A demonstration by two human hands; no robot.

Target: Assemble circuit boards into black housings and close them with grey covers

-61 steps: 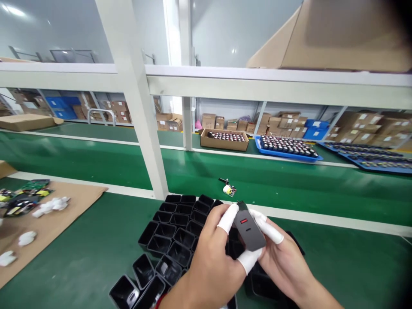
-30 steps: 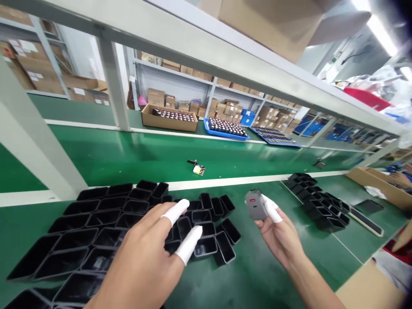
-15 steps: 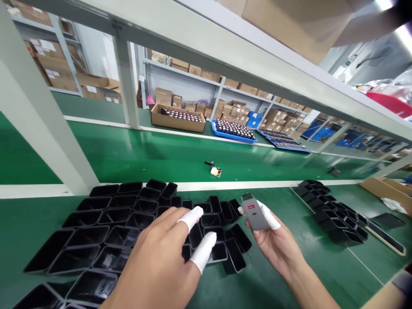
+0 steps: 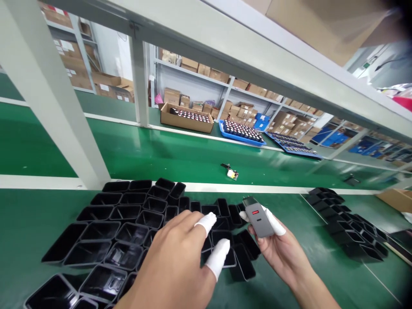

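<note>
Right hand [image 4: 280,246] holds a gray charger [image 4: 258,219] up in its fingertips, red port facing up so it is easy to see. Left hand [image 4: 180,266] hangs open and empty over the black cups [image 4: 128,223] packed together on the green counter [image 4: 28,223].

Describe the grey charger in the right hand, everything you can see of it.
The charger is a small grey block, seemingly matte plastic, with rounded edges. Its upturned face carries a red port above a dark slot. It tilts away from the camera, held off the table in the right hand, pinched by white-cotted fingers, above the black shells.
</note>
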